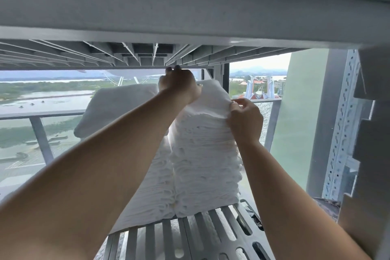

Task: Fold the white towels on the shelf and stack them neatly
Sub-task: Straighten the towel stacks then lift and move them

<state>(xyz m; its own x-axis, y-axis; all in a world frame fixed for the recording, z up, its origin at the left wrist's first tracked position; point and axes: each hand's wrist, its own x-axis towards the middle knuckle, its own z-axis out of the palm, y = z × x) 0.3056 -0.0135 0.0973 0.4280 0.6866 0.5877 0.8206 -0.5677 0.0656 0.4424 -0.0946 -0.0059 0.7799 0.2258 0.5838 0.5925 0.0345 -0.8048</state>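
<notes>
White towels fill the tall stack on the slatted shelf, and it rises almost to the underside of the upper shelf, so you have little room to work above it. A lower stack stands touching its left side, and a loose white bundle lies farther back on the left. The top towel sits slightly humped, which is likely why you have both arms stretched forward and up to settle it. Your left hand lies over the towel's far left corner, fingertips up against the upper shelf's edge; whether it grips the cloth, I cannot tell. Your right hand pinches the towel's near right edge between thumb and curled fingers.
</notes>
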